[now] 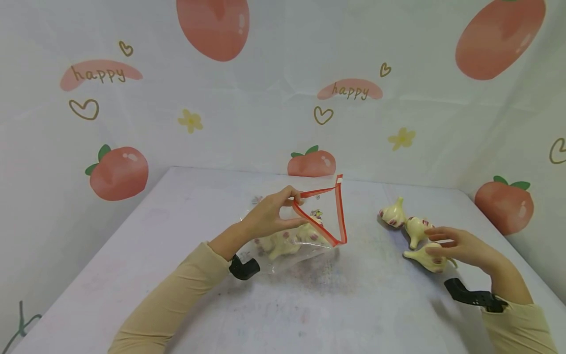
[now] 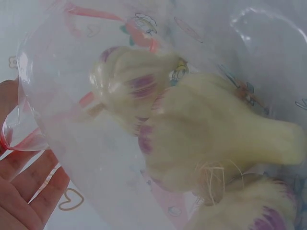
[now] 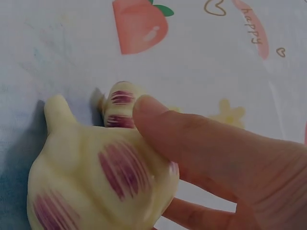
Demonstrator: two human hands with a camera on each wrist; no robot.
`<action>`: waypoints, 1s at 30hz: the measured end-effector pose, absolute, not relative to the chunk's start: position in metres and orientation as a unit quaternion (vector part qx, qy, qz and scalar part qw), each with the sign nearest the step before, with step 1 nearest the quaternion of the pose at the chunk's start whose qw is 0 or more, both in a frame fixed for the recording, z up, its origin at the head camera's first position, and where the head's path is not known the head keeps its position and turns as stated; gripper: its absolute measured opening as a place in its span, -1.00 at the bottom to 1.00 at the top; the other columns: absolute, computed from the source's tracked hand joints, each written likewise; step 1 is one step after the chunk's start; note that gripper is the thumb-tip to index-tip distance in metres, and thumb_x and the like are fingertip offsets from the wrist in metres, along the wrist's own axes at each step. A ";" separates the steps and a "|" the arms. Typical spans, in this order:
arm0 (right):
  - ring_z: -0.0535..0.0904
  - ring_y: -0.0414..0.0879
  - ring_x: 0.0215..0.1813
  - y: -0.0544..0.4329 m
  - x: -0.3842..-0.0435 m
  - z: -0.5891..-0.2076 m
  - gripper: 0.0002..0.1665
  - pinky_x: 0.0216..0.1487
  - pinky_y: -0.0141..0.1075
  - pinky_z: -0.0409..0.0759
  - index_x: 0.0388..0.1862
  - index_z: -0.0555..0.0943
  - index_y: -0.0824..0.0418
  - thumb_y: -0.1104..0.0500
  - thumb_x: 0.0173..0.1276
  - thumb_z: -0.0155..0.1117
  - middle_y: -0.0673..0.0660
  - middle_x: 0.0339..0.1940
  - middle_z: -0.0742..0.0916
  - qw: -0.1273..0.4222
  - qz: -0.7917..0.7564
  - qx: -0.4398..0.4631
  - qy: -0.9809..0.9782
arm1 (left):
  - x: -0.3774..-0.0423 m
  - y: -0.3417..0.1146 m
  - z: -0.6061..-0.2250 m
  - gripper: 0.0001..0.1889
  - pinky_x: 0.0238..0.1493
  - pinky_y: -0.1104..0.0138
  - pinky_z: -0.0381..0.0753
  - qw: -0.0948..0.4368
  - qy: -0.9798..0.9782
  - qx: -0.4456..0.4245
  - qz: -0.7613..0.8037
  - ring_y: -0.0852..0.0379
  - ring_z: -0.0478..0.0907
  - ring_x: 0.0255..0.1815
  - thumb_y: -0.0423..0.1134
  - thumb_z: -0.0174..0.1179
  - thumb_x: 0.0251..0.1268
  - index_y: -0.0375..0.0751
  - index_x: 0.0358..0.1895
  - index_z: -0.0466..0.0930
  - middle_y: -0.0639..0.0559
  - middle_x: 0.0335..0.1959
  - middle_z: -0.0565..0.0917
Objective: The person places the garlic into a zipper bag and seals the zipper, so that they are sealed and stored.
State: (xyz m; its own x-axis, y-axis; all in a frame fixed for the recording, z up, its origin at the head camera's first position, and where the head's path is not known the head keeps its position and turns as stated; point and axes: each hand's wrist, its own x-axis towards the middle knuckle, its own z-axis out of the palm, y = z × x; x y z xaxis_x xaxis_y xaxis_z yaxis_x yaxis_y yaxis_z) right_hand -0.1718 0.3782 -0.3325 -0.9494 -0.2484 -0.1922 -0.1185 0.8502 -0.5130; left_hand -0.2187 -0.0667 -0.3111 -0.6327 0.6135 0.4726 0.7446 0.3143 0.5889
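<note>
My left hand (image 1: 300, 210) pinches the red zip edge of a clear plastic bag (image 1: 309, 246) and holds its mouth open above the table. Several pale garlic bulbs with purple streaks (image 1: 283, 243) lie inside; the left wrist view shows these bulbs (image 2: 201, 129) through the film, with my fingers (image 2: 24, 191) at the lower left. At the right, my right hand (image 1: 435, 243) grips the nearest garlic bulb (image 1: 426, 259), thumb on top and fingers underneath. In the right wrist view that bulb (image 3: 96, 177) fills the lower left under my thumb.
Two more garlic bulbs (image 1: 392, 214) (image 1: 417, 228) lie on the white table (image 1: 353, 305) just beyond my right hand. A peach-printed cloth backdrop (image 1: 283, 98) rises behind and along both sides of the table.
</note>
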 end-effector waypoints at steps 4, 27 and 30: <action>0.46 0.47 0.09 0.380 -0.172 -0.335 -0.30 -0.13 0.11 0.60 0.29 0.29 0.42 0.02 0.32 0.19 0.56 0.19 0.45 0.143 -0.262 -0.093 0.950 | -0.218 -0.067 -0.311 -0.60 0.10 0.19 0.59 0.076 -0.807 -0.418 -0.410 -0.01 0.66 -0.01 -0.31 0.35 0.05 -0.22 -0.16 0.29 -0.08 -0.17 0.53; 0.54 0.34 0.02 0.380 -0.169 -0.334 -0.42 -0.17 -0.06 0.63 0.15 0.43 0.41 0.05 0.29 0.21 0.49 0.09 0.53 0.135 -0.267 -0.097 0.949 | -0.217 -0.066 -0.311 -0.59 0.11 0.21 0.59 0.070 -0.811 -0.413 -0.408 -0.01 0.65 -0.01 -0.31 0.35 0.05 -0.24 -0.15 0.29 -0.09 -0.16 0.52; 0.56 0.33 0.01 0.379 -0.169 -0.331 -0.44 -0.20 -0.22 0.62 0.14 0.44 0.40 0.06 0.28 0.22 0.48 0.09 0.55 0.122 -0.263 -0.107 0.951 | -0.217 -0.066 -0.311 -0.59 0.05 0.24 0.62 0.070 -0.811 -0.413 -0.408 -0.02 0.65 -0.01 -0.32 0.35 0.05 -0.23 -0.15 0.29 -0.08 -0.16 0.52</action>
State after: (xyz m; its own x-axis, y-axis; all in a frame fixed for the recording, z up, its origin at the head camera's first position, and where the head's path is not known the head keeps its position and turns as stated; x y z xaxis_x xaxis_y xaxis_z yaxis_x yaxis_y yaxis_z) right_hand -0.1692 0.3790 -0.3311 -0.9475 -0.2672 -0.1754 -0.1390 0.8386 -0.5267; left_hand -0.2170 -0.0662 -0.3109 -0.6486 0.6129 0.4513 0.7276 0.3251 0.6041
